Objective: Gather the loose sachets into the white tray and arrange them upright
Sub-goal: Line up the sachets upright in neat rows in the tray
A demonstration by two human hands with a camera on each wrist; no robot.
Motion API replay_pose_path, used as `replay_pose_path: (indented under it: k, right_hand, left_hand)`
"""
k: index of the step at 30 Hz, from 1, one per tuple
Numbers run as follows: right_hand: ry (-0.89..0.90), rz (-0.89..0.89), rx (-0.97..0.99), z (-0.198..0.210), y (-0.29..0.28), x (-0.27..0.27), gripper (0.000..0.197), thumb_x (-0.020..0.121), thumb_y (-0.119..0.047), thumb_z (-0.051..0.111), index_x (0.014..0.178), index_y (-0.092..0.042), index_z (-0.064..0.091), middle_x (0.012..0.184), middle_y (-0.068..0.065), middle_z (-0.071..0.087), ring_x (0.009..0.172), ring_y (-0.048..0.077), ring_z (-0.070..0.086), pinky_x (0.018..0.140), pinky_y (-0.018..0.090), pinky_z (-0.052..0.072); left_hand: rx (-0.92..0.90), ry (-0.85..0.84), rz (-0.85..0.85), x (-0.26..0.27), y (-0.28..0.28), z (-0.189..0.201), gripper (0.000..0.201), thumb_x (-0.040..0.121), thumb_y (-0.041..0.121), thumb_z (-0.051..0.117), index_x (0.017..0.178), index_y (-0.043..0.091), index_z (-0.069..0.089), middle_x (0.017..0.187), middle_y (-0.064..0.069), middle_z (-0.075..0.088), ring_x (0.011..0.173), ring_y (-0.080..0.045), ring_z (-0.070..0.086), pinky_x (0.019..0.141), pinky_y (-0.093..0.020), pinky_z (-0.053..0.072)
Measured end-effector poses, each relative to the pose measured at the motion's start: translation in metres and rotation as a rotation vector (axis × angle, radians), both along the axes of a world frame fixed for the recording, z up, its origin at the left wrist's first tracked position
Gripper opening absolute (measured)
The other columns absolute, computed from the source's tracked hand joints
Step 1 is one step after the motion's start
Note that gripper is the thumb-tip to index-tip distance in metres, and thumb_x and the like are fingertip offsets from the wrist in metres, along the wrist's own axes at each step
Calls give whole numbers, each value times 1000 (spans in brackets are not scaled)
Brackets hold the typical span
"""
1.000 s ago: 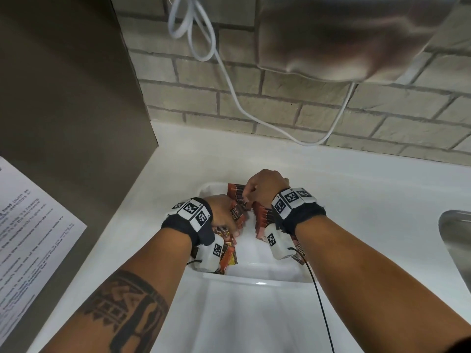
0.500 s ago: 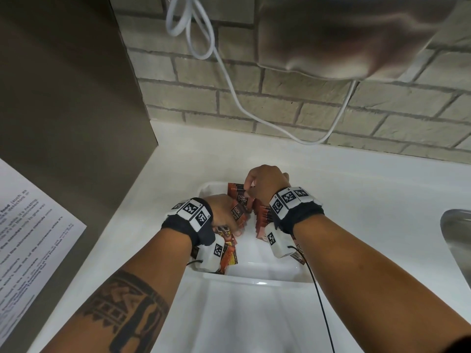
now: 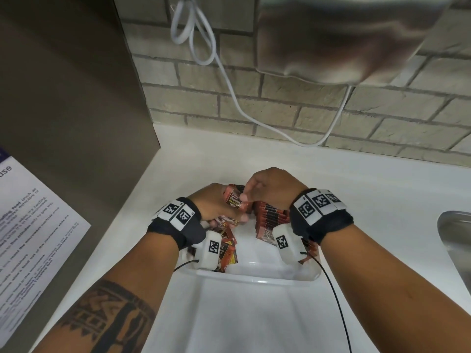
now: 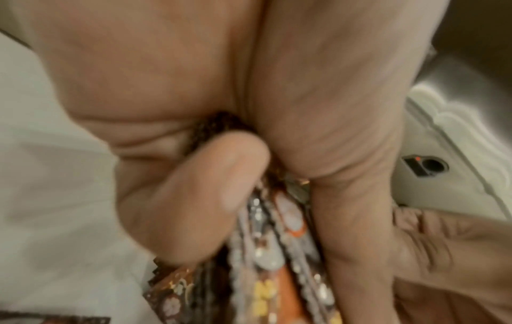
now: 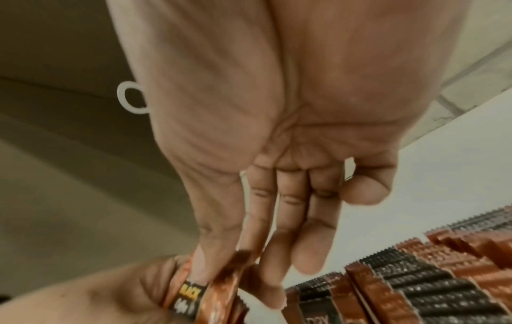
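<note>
A white tray (image 3: 254, 277) sits on the counter and both hands are inside it. My left hand (image 3: 219, 207) grips a bundle of brown and orange sachets (image 4: 271, 252) between thumb and palm. My right hand (image 3: 243, 197) pinches one red-brown sachet (image 3: 233, 200) marked BLACK at the top of that bundle, thumb against forefinger (image 5: 210, 274). A row of sachets (image 3: 270, 215) stands upright along the tray's right side, also visible as a row of sachets (image 5: 415, 274) in the right wrist view. Several loose sachets (image 3: 228, 250) lie flat in the near left corner, partly hidden by my left wrist.
The white counter (image 3: 369, 200) ends at a brick wall (image 3: 280, 105) with a hanging white cable (image 3: 229, 80). A steel unit (image 3: 344, 34) juts out overhead. A steel sink (image 3: 456, 238) lies at the right edge. A brown panel with a printed notice (image 3: 30, 225) stands on the left.
My right hand has moved from the upright row a little to the left and now pinches a sachet on the left hand's bundle. The left hand has kept its grip and place.
</note>
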State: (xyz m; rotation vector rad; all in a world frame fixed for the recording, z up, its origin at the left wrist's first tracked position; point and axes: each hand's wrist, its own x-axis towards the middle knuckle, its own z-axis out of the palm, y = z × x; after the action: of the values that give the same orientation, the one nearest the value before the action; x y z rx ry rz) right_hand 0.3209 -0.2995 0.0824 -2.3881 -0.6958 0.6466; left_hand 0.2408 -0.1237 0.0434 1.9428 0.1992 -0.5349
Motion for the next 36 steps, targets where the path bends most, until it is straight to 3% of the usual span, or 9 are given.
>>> replay_pose_path:
  k: [3,8,13,17,20,24,29,32,36]
  right_hand:
    - [77,-1,74,3,-6,-5,20,79,-31,82,93,-21,74,86,-9,72,79,5,66,70,20,46]
    - [36,-52,198,14,-16,-3,16,82,-19,80,94,-12,74,80,-3,72,68,3,62,69,18,48]
    - [-6,-8,255,21,-14,-9,13,84,-17,79,94,-13,74,80,-5,71,65,0,61,68,12,49]
    - [-75,-22,267,24,-13,-11,6,83,-20,79,87,-19,75,83,-1,74,72,6,65,77,24,53]
    - [-100,-34,259,27,-11,-15,8,82,-21,81,87,-17,76,82,-1,75,72,6,65,77,22,52]
    - [-174,-132,248,32,-9,-12,5,82,-22,80,84,-19,77,73,-12,70,67,-5,58,61,8,40]
    - [-227,-119,96,26,-3,-7,3,81,-20,77,80,-23,78,74,-13,68,72,-3,57,57,4,35]
    - [-186,-129,-22,9,8,-5,13,82,-17,71,78,-26,79,74,-15,66,81,7,62,63,14,44]
    - [-156,-110,-200,-11,24,-4,17,80,-17,65,75,-26,78,88,-9,70,92,15,65,85,32,56]
  left_hand:
    - [-129,-76,42,-8,-4,9,37,78,20,85,108,10,67,80,-4,73,59,-12,64,43,-18,39]
    - [-308,-82,-25,-20,-5,9,21,96,13,65,116,12,58,103,-15,73,85,-21,71,52,-25,49]
    - [-298,-117,-45,-23,-9,15,27,95,12,65,120,21,56,111,-9,73,96,-28,72,55,-26,52]
    - [-295,-132,-24,-24,-10,15,23,94,10,66,115,17,59,109,-9,74,95,-31,71,55,-26,49]
    - [-304,-129,8,-25,-11,14,26,94,11,67,117,19,60,110,-10,74,93,-30,71,57,-26,48]
    - [-105,-72,41,-26,1,5,27,92,10,70,116,18,61,97,-6,75,79,-24,70,50,-26,47]
    - [105,149,0,-30,14,-5,25,92,9,67,114,19,61,94,-4,78,73,-18,70,52,-25,45]
    - [183,163,-81,-26,6,-3,29,88,12,70,112,27,66,89,4,78,86,-22,74,70,-32,50]
    - [142,233,-117,-15,-8,-6,48,90,9,65,130,32,56,91,-1,78,67,-17,69,44,-16,40]
